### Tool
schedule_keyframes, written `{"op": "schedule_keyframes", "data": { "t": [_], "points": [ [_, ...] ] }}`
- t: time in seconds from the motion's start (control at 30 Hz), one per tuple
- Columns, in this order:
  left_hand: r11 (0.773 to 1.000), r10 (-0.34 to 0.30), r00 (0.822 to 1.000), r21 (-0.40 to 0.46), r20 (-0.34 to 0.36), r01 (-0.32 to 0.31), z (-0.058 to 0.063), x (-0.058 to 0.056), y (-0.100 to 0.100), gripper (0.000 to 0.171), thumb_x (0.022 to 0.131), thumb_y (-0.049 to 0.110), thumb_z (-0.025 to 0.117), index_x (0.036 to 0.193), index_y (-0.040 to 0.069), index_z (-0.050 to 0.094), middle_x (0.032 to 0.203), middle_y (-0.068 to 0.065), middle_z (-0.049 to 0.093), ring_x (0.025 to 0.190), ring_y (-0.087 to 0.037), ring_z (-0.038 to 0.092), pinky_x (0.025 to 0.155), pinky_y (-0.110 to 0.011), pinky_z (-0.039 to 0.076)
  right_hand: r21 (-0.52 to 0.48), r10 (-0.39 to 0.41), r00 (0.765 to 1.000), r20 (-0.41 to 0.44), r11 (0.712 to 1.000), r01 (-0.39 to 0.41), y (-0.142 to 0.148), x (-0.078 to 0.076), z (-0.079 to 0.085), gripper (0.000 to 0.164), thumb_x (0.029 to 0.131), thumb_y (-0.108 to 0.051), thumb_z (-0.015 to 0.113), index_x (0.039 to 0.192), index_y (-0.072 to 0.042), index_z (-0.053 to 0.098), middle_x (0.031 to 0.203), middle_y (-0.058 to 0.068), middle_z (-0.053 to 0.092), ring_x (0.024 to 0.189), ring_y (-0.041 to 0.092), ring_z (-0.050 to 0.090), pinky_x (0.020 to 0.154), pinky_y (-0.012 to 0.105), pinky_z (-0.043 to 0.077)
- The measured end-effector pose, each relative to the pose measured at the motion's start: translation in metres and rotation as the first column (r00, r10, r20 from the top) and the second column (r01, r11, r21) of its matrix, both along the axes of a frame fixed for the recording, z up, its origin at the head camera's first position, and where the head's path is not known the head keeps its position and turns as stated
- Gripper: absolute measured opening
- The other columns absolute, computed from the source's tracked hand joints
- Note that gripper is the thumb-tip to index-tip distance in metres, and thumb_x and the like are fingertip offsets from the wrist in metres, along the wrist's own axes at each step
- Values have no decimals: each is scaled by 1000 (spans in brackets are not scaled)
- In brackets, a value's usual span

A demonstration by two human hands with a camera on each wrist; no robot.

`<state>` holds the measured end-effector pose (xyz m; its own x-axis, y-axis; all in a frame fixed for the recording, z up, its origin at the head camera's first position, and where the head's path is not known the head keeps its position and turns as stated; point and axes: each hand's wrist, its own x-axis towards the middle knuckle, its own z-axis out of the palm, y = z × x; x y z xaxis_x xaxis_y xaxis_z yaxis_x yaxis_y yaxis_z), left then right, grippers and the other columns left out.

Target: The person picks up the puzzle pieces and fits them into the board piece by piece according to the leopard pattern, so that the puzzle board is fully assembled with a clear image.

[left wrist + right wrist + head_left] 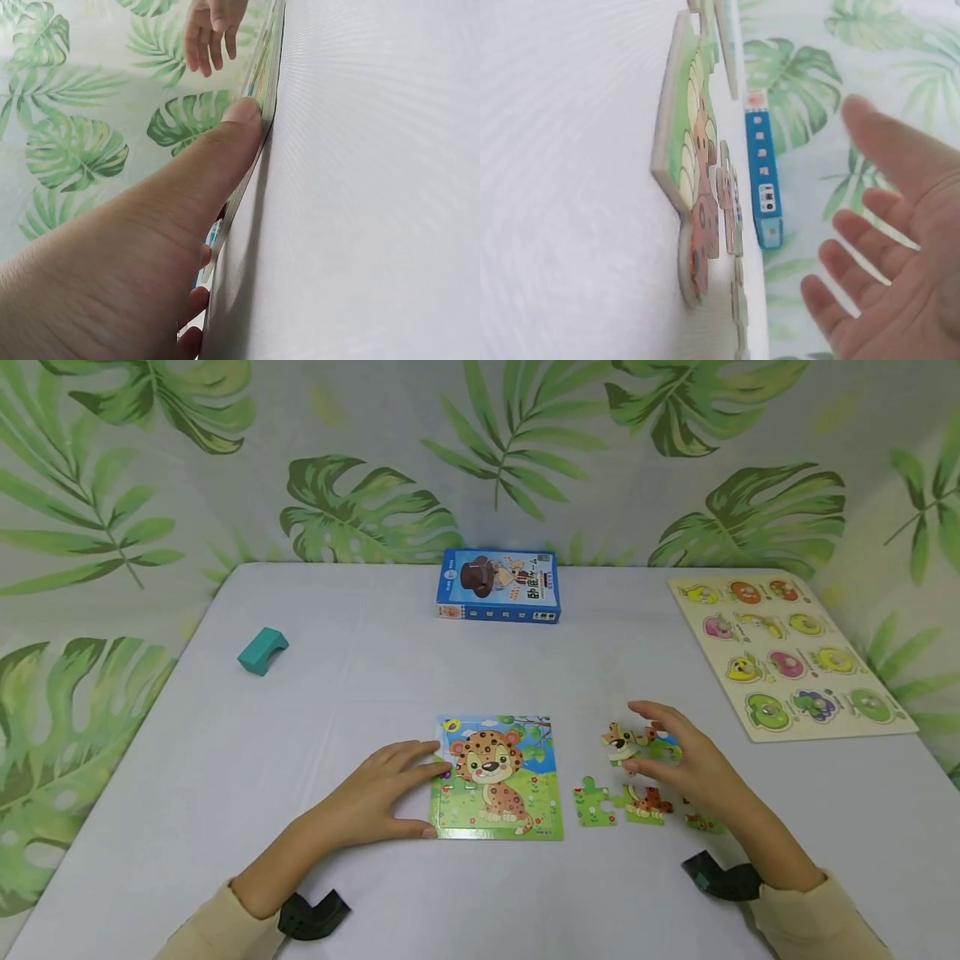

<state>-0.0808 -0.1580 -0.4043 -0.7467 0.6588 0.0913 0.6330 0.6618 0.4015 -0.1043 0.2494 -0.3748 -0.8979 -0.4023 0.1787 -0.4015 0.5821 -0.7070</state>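
Observation:
A square leopard puzzle board (pixel 517 810) lies on the white table. My left hand (pixel 375 797) touches its left side, the thumb at the lower left corner and the fingers spread along the edge. Loose puzzle pieces lie to the right: a green piece (pixel 594 806), a spotted piece (pixel 648 807), and a group with an animal's face (pixel 621 745). Above these hovers my right hand (pixel 697 768), thumb and fingers apart. The right wrist view shows nothing between its fingers (pixel 855 232). Part of another piece (pixel 703 820) is hidden under that hand.
A blue game box (pixel 498 585) lies at the table's back edge. At the far left is a teal arched block (pixel 262 650). A wooden board with fruit pictures (pixel 810 697) lies at the back right. Leafy cloth (pixel 367 502) hangs behind the table.

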Motion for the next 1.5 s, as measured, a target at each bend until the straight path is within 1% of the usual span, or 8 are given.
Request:
{"op": "schedule_keyframes", "data": {
  "t": [0.33,0.57,0.7,0.8,1.03,1.27,1.43,1.5],
  "points": [
    [1000,2,1000,-7,3,-2,1,0,0,74,72,63,58,134,24,44,142,-3,30,128,-25,26,102,-44,22,74,1,997,76,997,-6,15,-8,-18,65,78,-18,70,134,-7,38,127,13,43,108,28,43,86,39,35],
    [1000,3,1000,-9,14,-3,1,0,0,75,73,64,57,134,24,43,143,-3,29,128,-25,25,102,-44,21,130,19,991,134,991,-37,19,-11,-22,54,84,-17,64,132,-5,41,133,14,41,122,34,33,95,50,29],
    [1000,3,1000,-10,13,-3,0,0,1,75,73,65,57,134,25,43,143,-2,28,128,-25,24,102,-44,21,155,39,990,132,986,-59,21,-11,-21,49,86,-17,61,131,-8,44,133,11,43,123,32,33,96,47,29],
    [1000,4,1000,-9,14,-4,0,0,1,75,72,64,57,135,25,43,143,-2,28,129,-25,24,102,-44,20,173,46,993,107,983,-64,21,-10,-20,48,86,-19,61,131,-9,46,130,10,45,122,31,35,96,42,31],
    [1000,4,1000,-17,22,-4,-1,-1,1,76,72,66,56,135,25,42,143,-2,28,129,-25,24,102,-44,20,202,57,998,-6,978,-54,16,-8,-22,48,82,-12,66,126,-2,50,120,17,48,112,38,42,86,54,37],
    [1000,6,1000,-18,25,-6,-1,-1,1,76,72,66,56,135,25,42,143,-1,27,129,-25,23,103,-44,20,204,82,975,-206,978,-39,11,-9,-23,51,72,0,72,119,6,54,108,14,53,96,26,53,72,41,48],
    [1000,5,1000,-17,25,-4,-1,0,1,76,72,65,56,135,25,42,143,-2,27,129,-25,23,103,-44,20,144,38,979,-198,990,-10,2,-5,-14,52,73,-2,72,122,2,54,111,9,52,97,23,53,73,39,48],
    [1000,5,1000,-18,22,-5,-1,0,1,75,73,64,57,135,25,42,143,-2,28,129,-25,24,103,-44,20,126,34,981,-193,992,-9,-4,-2,-9,53,74,-4,72,123,0,54,112,6,51,99,22,52,77,35,47]
  ]
}}
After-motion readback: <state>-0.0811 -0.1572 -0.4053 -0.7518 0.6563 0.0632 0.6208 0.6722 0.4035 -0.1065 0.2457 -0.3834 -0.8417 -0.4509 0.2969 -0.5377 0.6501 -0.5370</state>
